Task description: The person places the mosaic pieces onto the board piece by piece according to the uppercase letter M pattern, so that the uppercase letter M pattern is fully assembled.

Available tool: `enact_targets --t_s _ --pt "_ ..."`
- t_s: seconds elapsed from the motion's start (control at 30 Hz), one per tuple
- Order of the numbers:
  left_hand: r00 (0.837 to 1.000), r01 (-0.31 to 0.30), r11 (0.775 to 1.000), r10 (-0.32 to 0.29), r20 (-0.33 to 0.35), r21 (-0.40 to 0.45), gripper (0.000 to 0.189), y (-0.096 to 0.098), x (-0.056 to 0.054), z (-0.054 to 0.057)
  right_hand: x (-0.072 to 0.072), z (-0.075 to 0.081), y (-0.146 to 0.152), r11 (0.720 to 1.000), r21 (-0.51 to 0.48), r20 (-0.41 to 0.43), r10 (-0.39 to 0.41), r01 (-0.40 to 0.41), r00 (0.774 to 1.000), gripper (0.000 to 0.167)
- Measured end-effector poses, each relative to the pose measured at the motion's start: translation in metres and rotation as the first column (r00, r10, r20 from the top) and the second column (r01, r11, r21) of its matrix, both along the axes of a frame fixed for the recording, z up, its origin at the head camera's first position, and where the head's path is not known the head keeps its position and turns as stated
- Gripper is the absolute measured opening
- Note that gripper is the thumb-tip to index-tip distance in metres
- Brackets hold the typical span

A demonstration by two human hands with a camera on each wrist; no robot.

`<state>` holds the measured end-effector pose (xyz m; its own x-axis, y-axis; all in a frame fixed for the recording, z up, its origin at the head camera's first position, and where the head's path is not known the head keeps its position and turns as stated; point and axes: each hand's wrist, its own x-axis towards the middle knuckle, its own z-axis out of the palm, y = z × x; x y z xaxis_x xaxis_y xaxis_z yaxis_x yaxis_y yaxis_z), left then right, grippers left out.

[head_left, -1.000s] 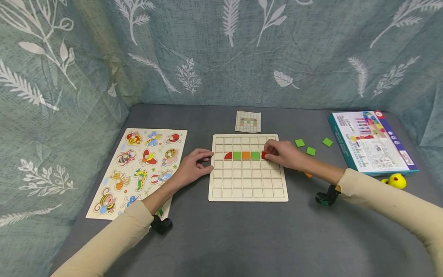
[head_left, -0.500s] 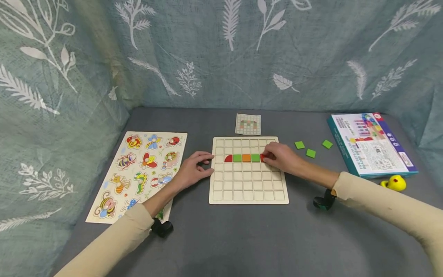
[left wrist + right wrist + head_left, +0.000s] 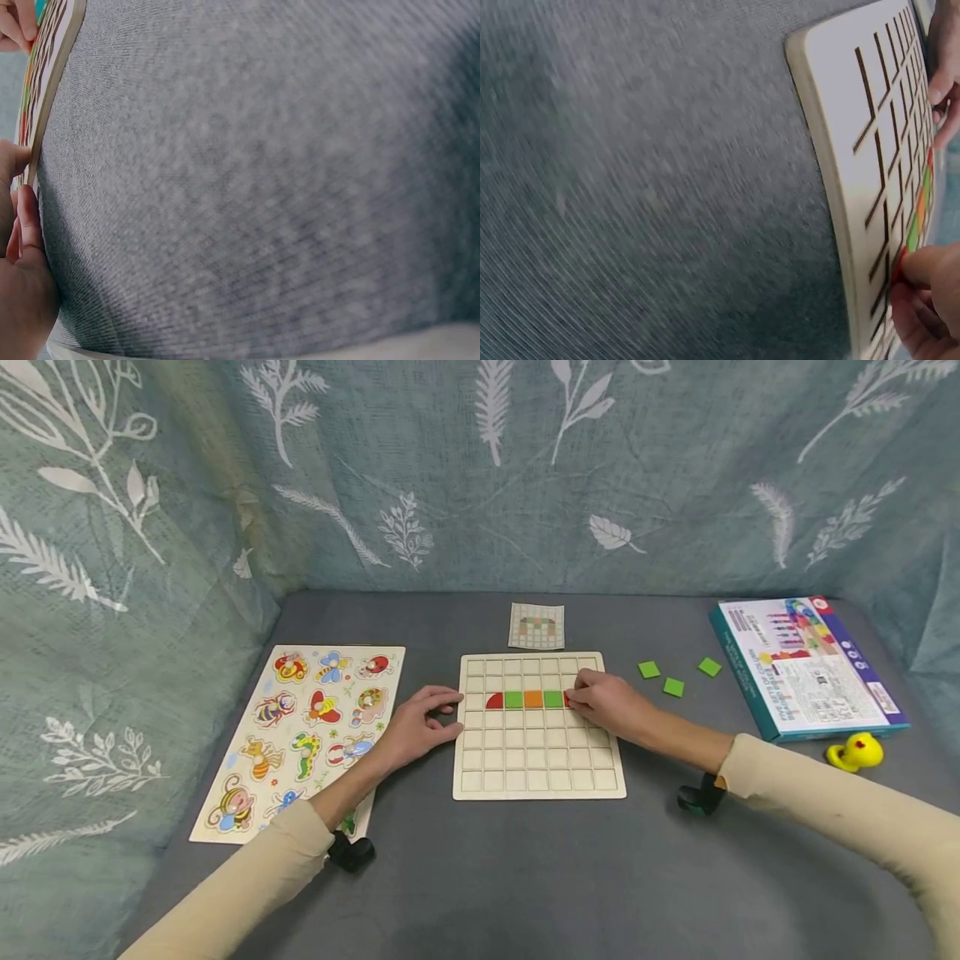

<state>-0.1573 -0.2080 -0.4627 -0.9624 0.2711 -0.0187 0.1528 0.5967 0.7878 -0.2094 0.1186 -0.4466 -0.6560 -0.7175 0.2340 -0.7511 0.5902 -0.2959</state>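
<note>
A pale wooden grid board (image 3: 538, 768) lies on the table. Across its third row from the top run a red quarter-round tile (image 3: 495, 701), a green tile (image 3: 513, 699), an orange tile (image 3: 533, 698) and another green tile (image 3: 552, 698). At the row's right end my right hand (image 3: 611, 703) pinches a red tile (image 3: 898, 264) between thumb and fingers, right beside the green one; the fingers cover most of it. My left hand (image 3: 417, 723) touches the board's left edge with thumb and fingertips, fingers spread apart and loosely bent.
Several green tiles (image 3: 673, 687) lie right of the board. Behind it is a small pattern card (image 3: 536, 627). An insect picture board (image 3: 300, 735) lies at left, partly under my left forearm. A boxed set (image 3: 810, 668) and a yellow toy duck (image 3: 857, 752) are at far right.
My right hand has shifted slightly left with the red tile, closing the gap to the green one. An orange piece seen earlier by the right wrist is now hidden. My left hand stays put.
</note>
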Motion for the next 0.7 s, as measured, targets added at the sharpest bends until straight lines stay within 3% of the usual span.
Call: enact_targets --t_s 0.4,0.5,0.7 --pt "1.000 -0.011 1.000 0.011 -0.023 -0.002 0.045 -0.005 -0.001 0.005 -0.005 0.006 -0.008 0.999 -0.039 0.026 0.011 -0.010 1.000 0.020" --pt "1.000 0.003 1.000 -0.003 0.000 -0.001 0.045 -0.003 0.000 0.003 -0.007 0.011 0.005 0.999 -0.034 0.017 -0.012 0.012 1.000 0.031" --pt "1.000 -0.007 1.000 0.007 -0.001 -0.005 0.045 -0.001 0.000 -0.002 -0.022 0.018 0.051 0.989 0.048 0.024 -0.138 0.136 0.990 0.042"
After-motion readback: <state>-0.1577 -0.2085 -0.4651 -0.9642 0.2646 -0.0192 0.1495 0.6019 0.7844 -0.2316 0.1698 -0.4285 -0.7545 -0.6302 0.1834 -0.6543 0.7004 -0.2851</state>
